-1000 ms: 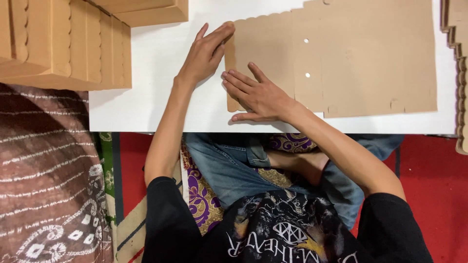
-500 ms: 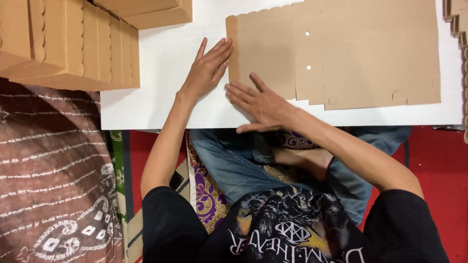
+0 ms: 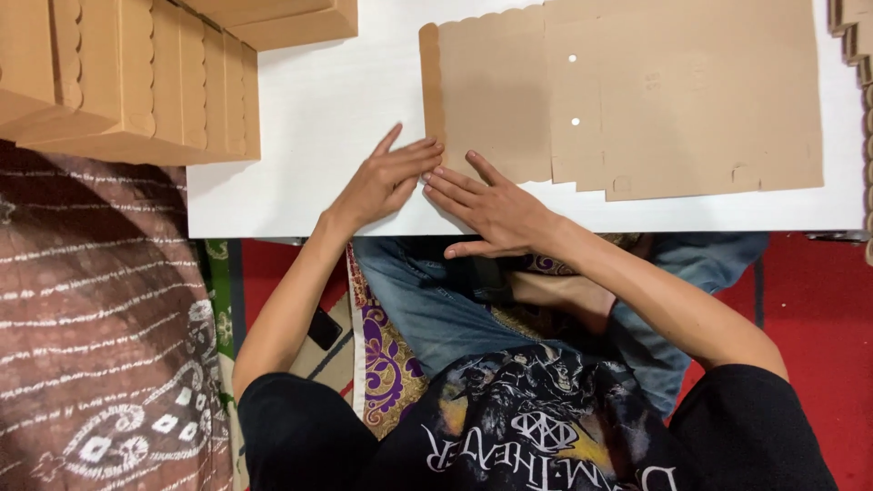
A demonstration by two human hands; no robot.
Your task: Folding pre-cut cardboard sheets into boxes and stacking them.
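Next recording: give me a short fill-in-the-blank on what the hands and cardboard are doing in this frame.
1. Both hands press flat on the near corner of the flat brown cardboard box blank, which lies on a ___ table.
2. The left hand and right hand meet at their ___.
3. The stack of folded brown cardboard boxes sits on the person's ___ side.

Missing words: white; fingertips; left

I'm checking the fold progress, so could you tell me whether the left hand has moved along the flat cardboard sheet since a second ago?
Yes. The left hand has slid down the cardboard sheet's left edge toward the table's near edge.
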